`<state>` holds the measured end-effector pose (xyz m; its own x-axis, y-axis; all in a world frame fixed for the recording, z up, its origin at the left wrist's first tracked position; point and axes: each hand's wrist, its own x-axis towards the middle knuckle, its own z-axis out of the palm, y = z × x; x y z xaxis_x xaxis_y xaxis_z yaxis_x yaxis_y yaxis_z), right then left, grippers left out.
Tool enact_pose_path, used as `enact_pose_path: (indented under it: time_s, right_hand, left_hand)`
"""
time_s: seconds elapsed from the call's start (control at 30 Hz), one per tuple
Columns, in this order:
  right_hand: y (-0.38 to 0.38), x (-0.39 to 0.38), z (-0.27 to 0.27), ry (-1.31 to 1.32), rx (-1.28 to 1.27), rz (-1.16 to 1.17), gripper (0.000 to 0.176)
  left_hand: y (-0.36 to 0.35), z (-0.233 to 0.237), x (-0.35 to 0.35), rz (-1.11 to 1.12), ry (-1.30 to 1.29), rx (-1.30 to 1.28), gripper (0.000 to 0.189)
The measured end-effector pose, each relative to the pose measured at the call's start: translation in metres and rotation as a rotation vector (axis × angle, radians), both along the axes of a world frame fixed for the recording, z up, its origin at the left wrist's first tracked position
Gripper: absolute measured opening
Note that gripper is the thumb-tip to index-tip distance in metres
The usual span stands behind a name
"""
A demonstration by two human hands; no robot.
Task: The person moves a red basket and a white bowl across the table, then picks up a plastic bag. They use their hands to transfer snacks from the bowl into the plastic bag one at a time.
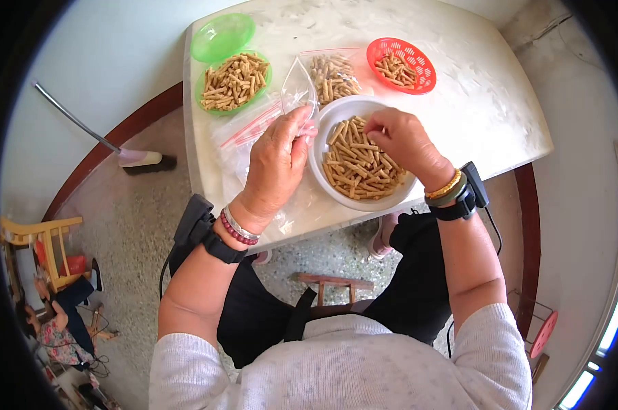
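My left hand [279,160] pinches the edge of a clear plastic bag [299,87], which stands up above its fingertips, left of a white bowl [319,156]. The bowl holds many short brown sticks [363,167]. Over the bowl's upper right part is my right hand [406,140], its fingers curled together; what they hold, if anything, is hidden. Behind the bowl lies a clear bag of sticks [333,76]. Flat plastic bags with red strips [251,126] lie under and beside my left hand.
A green plate of sticks [234,82] and a green lid [222,37] are at the table's back left. A red basket [426,67] with sticks stands at the back right. On the floor are a broom [141,158] and a wooden stool [335,281]. A person [59,338] is at far left.
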<state>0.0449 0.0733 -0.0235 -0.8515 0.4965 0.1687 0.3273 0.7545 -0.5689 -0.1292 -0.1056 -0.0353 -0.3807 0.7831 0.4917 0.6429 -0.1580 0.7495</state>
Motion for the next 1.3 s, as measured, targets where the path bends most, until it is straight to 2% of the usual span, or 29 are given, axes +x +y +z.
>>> enact_pose_path:
  time_s: [0.07,0.13,0.17,0.23,0.37,0.47,0.53,0.57,0.63,0.67,0.73,0.87,1.3]
  right_hand:
    - [-0.007,-0.005,-0.005,-0.04,0.024,0.042,0.008]
    - [-0.015,-0.01,-0.007,-0.082,0.046,0.086,0.009]
    - [-0.021,-0.011,-0.005,-0.09,0.019,0.178,0.009]
    - [-0.03,-0.013,-0.005,-0.109,-0.009,0.301,0.01]
    - [-0.039,-0.018,-0.021,-0.071,0.06,0.341,0.012]
    - [-0.04,-0.021,-0.017,-0.196,0.032,0.331,0.014]
    - [-0.033,-0.022,-0.011,-0.02,-0.162,0.174,0.014]
    - [-0.029,-0.021,-0.008,-0.02,-0.158,0.179,0.014]
    - [-0.022,-0.017,-0.002,0.064,-0.71,-0.005,0.016]
    - [-0.022,-0.015,0.004,0.065,-0.706,-0.003,0.016]
    - [-0.023,-0.011,0.014,0.255,-1.062,-0.046,0.019]
    - [-0.021,-0.007,0.019,0.382,-1.208,-0.027,0.021]
    - [-0.018,-0.002,0.017,0.503,-1.257,0.049,0.018]
  left_hand:
    - [-0.001,0.002,0.0,0.003,-0.003,0.003,0.034]
    - [-0.001,0.01,0.001,-0.037,-0.085,0.017,0.021]
    - [-0.002,0.01,0.0,-0.034,-0.087,0.016,0.021]
    - [-0.003,0.01,-0.001,0.009,0.101,0.039,0.018]
    - [-0.005,0.014,-0.001,-0.039,0.168,0.063,0.021]
    - [-0.007,0.015,0.001,-0.11,0.159,-0.016,0.021]
    - [-0.007,0.018,0.001,-0.106,0.274,0.076,0.023]
    - [-0.007,0.019,0.0,-0.1,0.276,0.08,0.023]
    - [-0.007,0.021,0.001,-0.083,0.286,0.083,0.024]
    - [-0.007,0.021,0.001,-0.08,0.288,0.086,0.024]
    - [-0.007,0.018,0.001,-0.098,0.292,0.074,0.024]
    - [-0.006,0.018,0.004,-0.09,0.259,0.06,0.03]
    - [-0.006,0.017,0.006,-0.092,0.284,0.07,0.035]
